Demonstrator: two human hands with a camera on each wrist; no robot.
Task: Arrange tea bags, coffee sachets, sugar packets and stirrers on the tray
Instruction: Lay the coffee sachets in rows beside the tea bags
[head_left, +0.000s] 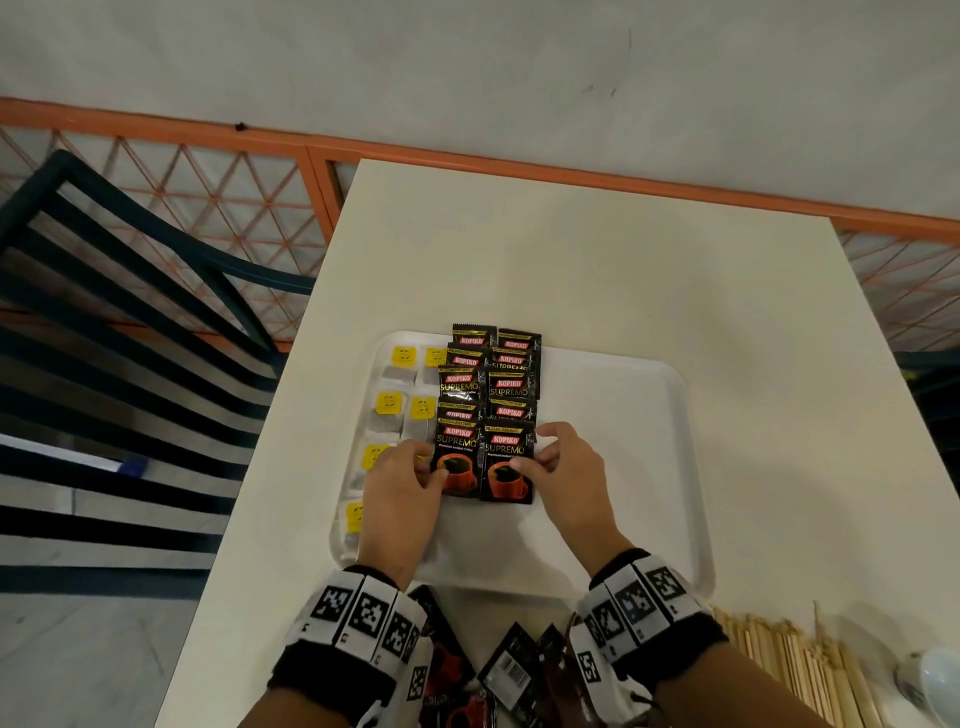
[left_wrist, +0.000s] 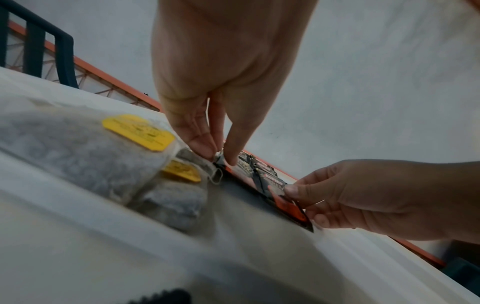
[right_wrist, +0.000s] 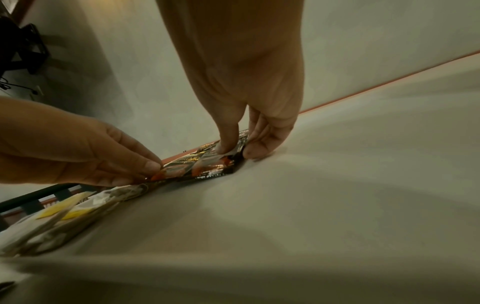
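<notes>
A white plastic tray with rounded corners (head_left: 623, 395) lies on the cream counter (head_left: 571, 260). On its left part lie paper tea bags with yellow tags (head_left: 395, 384) in two columns. Just beside them, to the right, black coffee sachets with a red cup picture (head_left: 488, 395) lie in two overlapping columns that reach over the far rim of the tray.

The left hand (head_left: 402, 488) pinches the left edge of the nearest left coffee sachet (head_left: 456, 457), thumb on top and fingers curled at the side. The right hand (head_left: 561, 467) pinches the right edge of the nearest right coffee sachet (head_left: 506, 462) in the same way. Both sachets lie flat on the tray, side by side and touching. Both wrists carry white bands with black square markers (head_left: 639, 597).

On the counter near the person lie more black sachets (head_left: 511, 670), loose, and to the right a heap of thin wooden stirrers (head_left: 795, 660). Beside the stirrers stands a white rounded object (head_left: 935, 680), only partly visible. Left of the counter is a dark blue slatted chair (head_left: 130, 322).
</notes>
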